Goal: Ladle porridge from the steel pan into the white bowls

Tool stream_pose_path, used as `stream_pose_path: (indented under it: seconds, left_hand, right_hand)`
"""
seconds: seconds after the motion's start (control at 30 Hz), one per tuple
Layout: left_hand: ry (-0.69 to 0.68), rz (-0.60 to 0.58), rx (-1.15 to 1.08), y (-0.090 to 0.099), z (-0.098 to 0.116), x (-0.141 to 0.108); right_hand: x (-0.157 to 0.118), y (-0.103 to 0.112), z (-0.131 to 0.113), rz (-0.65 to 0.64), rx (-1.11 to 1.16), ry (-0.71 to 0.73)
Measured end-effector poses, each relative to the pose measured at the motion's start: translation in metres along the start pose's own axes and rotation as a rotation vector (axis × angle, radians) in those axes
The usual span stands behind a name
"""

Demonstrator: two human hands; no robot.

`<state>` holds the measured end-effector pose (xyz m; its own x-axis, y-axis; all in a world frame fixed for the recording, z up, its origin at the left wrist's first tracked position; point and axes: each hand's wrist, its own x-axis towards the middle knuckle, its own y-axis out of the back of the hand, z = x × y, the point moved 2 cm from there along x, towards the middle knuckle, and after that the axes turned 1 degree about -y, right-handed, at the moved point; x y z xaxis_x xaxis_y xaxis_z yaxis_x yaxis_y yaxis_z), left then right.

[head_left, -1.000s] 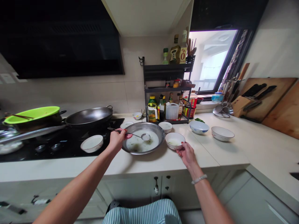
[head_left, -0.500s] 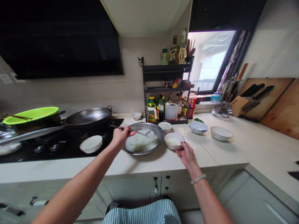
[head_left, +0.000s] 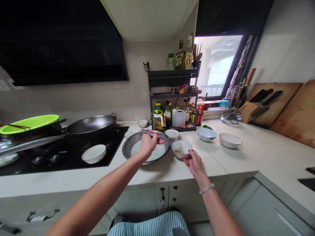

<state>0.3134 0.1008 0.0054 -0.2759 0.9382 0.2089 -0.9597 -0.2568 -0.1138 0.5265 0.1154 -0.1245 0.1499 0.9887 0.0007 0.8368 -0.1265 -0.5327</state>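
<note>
My left hand (head_left: pixel 150 144) is closed round the handle of a metal ladle, held over a wide metal basin (head_left: pixel 126 150) of whitish liquid. The head of the ladle (head_left: pixel 176 144) is over the inside of a white bowl (head_left: pixel 181 155). That bowl has some pale liquid with green bits in it. My right hand (head_left: pixel 194 160) grips the bowl's right rim, thumb on the edge and fingers underneath. Behind it stands another filled bowl (head_left: pixel 171 133), and a further bowl (head_left: pixel 131 133) is partly hidden behind the basin.
On the stove's front sits a filled bowl (head_left: pixel 94 154); a wok (head_left: pixel 91 125) and a pot under a green strainer (head_left: pixel 29 124) stand behind. To the right are a blue bowl (head_left: pixel 206 134) and a white bowl (head_left: pixel 230 141). A black spice rack (head_left: pixel 173 96) backs the counter.
My left hand has swung right, carrying the ladle from the basin to the bowl. My right hand keeps its grip on the bowl. The view has shifted slightly.
</note>
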Motion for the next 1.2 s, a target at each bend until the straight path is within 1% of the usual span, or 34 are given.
stream_pose_path:
  seconds: [0.03, 0.17, 0.3, 0.37, 0.43, 0.47, 0.5, 0.53, 0.57, 0.67, 0.7, 0.73, 0.77, 0.83, 0.93, 1.07, 1.13, 1.2]
  left_hand:
    - [-0.048, -0.037, 0.036, -0.004, -0.003, -0.004]
    - [-0.265, -0.258, 0.172, -0.011, -0.013, -0.023]
    - [-0.531, -0.419, 0.366, -0.008, -0.02, -0.037]
    - [-0.642, -0.491, 0.442, -0.005, -0.023, -0.042]
    - [-0.69, -0.54, 0.459, -0.003, -0.025, -0.045]
    - [-0.677, -0.54, 0.444, -0.003, -0.026, -0.045]
    - [-0.634, -0.515, 0.413, -0.003, -0.027, -0.044]
    - [-0.561, -0.465, 0.361, -0.003, -0.028, -0.041]
    - [-0.459, -0.394, 0.291, -0.002, -0.029, -0.037]
    - [-0.094, -0.099, 0.004, 0.004, -0.03, -0.022]
    - [0.002, -0.002, -0.09, 0.007, -0.03, -0.017]
    - [0.074, 0.077, -0.173, 0.012, -0.029, -0.012]
    - [0.115, 0.129, -0.235, 0.018, -0.027, -0.008]
    - [0.124, 0.177, -0.282, 0.033, -0.025, -0.001]
    - [0.056, 0.227, -0.231, 0.061, -0.023, 0.007]
    - [-0.007, 0.238, 0.024, 0.097, -0.023, 0.012]
    - [-0.054, 0.19, 0.177, 0.111, -0.023, 0.012]
    - [-0.111, 0.152, 0.303, 0.121, -0.023, 0.011]
  right_hand:
    - [0.0, 0.0, 0.0, 0.002, 0.001, 0.002]
    - [0.001, 0.0, 0.002, -0.001, 0.011, 0.01]
    - [0.001, 0.0, 0.002, -0.018, 0.021, 0.018]
    - [0.0, 0.0, 0.002, -0.019, 0.02, 0.013]
    - [0.0, 0.0, 0.001, -0.017, 0.017, 0.01]
    - [0.001, 0.0, 0.001, -0.015, 0.014, 0.01]
    - [0.001, 0.0, 0.001, -0.013, 0.012, 0.01]
    - [0.001, 0.0, 0.001, -0.011, 0.008, 0.011]
    - [0.001, 0.0, 0.001, -0.01, 0.004, 0.01]
    - [0.001, 0.0, 0.0, -0.005, -0.005, 0.007]
    - [0.001, 0.0, 0.0, -0.005, -0.005, 0.007]
    - [0.0, 0.0, 0.0, -0.005, -0.003, 0.007]
    - [0.0, 0.0, 0.0, -0.004, 0.001, 0.006]
    - [0.0, 0.0, 0.0, 0.0, 0.009, 0.0]
    - [0.001, 0.0, 0.0, 0.013, 0.012, -0.014]
    - [0.001, 0.001, 0.0, 0.022, 0.017, -0.01]
    - [0.002, 0.001, 0.001, 0.023, 0.023, -0.003]
    - [0.003, 0.001, 0.001, 0.02, 0.028, 0.001]
